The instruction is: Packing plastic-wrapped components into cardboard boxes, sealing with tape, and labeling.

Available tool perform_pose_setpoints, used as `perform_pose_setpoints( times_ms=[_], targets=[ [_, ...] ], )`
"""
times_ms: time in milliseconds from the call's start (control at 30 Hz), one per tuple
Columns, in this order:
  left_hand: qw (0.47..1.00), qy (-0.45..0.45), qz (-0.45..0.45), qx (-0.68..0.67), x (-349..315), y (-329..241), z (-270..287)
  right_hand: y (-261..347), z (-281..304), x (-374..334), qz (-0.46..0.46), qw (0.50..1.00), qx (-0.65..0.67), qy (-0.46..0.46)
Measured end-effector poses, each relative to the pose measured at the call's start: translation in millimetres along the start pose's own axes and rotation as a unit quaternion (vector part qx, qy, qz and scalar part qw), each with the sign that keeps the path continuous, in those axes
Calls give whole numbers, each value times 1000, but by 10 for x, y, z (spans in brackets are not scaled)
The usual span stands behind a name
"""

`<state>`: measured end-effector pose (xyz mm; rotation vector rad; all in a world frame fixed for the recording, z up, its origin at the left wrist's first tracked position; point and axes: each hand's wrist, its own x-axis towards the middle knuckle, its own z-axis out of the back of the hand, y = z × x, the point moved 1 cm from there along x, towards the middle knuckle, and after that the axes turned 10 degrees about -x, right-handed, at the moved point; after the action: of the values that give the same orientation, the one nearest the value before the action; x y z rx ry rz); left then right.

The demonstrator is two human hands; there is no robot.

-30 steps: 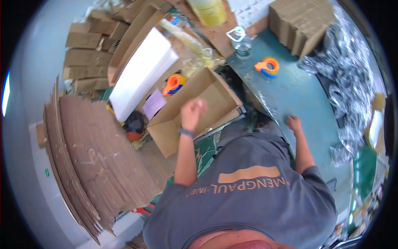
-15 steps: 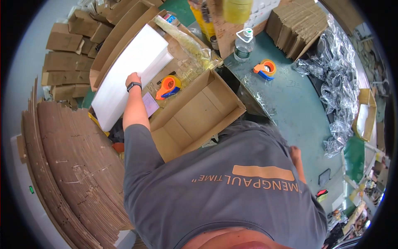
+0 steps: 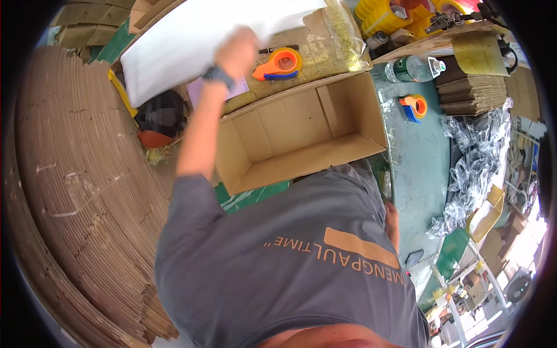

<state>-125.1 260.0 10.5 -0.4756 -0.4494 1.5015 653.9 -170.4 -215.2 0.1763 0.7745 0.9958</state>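
My left hand (image 3: 238, 52), with a dark watch on its wrist, is over the stack of white sheets (image 3: 180, 43) at the far left. Motion blurs its fingers, so I cannot tell whether they grip anything. Just right of it, an orange and blue tape dispenser (image 3: 282, 64) lies on the worn brown worktop, with a pink paper slip (image 3: 238, 88) below. An open cardboard box (image 3: 301, 124) stands between my body and that worktop, its inside bare. Low beside my body, at the edge of the green table, my right hand (image 3: 391, 216) shows only in part; its fingers are hidden.
Tall stacks of flat cardboard (image 3: 98, 191) fill the left side. On the green table (image 3: 415, 162) are a second tape dispenser (image 3: 414, 108), a clear plastic bottle (image 3: 413, 69), a cardboard pile (image 3: 471, 93) and crumpled clear film (image 3: 464, 174). Yellow tape rolls (image 3: 380, 16) sit on a shelf.
My view has turned, so the box and worktop lie more level. My left hand has moved right across the white sheets, nearer the tape dispenser. My right arm stays low by my side.
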Motion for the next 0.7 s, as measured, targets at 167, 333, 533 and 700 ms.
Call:
perform_pose_setpoints(
  times_ms=[167, 333, 533, 700],
  targets=[
    [950, 277, 29, -141, -1864, -1224, -1478, 2238, 804, 296, -20, 985, -146, 86],
    [942, 238, 95, -215, -2165, -999, -2775, 5267, 910, -313, 230, 971, 26, -63],
    [950, 182, 193, -167, -2099, -967, -1530, 6483, -191, -404, 281, 869, -333, 232],
    [902, 147, 397, -83, -2917, 254, -1436, 5553, -1664, 1052, 180, 782, -538, 259]
  ],
)
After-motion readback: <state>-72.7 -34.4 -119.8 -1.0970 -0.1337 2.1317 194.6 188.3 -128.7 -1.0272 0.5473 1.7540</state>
